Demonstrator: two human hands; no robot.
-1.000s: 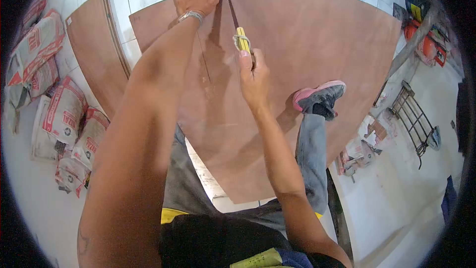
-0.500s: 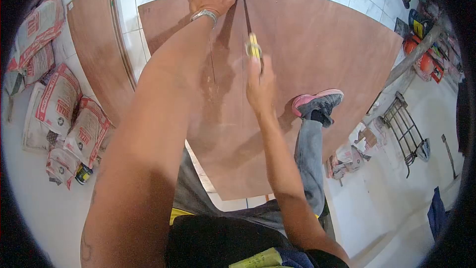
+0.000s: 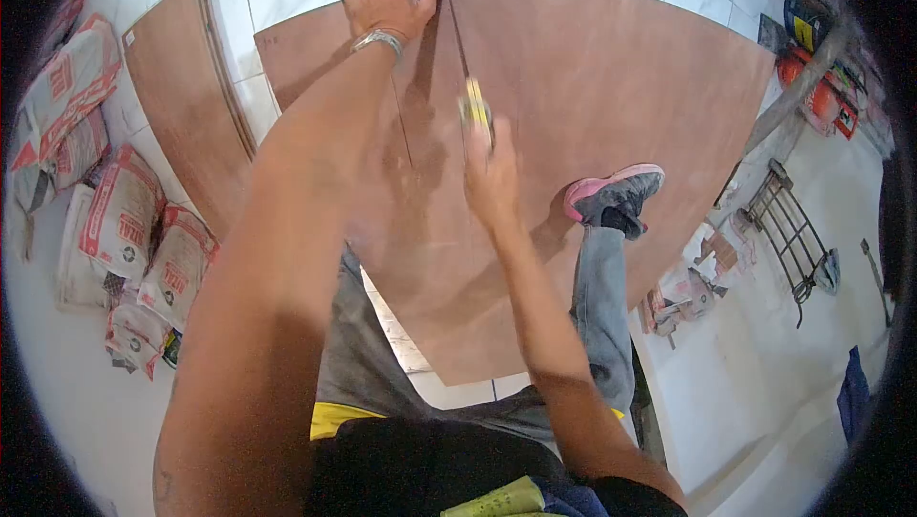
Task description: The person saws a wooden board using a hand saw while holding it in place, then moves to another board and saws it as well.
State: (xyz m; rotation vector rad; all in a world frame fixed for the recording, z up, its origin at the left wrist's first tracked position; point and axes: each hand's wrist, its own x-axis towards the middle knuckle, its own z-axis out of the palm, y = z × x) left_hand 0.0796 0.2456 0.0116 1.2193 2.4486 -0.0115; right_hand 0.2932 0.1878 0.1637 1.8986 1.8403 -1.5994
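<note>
We're gripping a yellow cutter (image 3: pixel 475 111) w/ right hand (image 3: pixel 492 178), left hand (image 3: pixel 387 3) clamping the thin, bendy plywood sheet (image 3: pixel 611 87) at its far edge.

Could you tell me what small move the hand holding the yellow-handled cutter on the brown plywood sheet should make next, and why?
Probably draw the yellow-handled cutter a little nearer along the dark scored line: the right hand holds it partway down the brown plywood sheet, the left hand steadies the far edge, and the line's near stretch looks fainter.

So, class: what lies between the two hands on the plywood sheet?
In the head view, a dark straightedge runs from the left hand toward the right hand.
</note>
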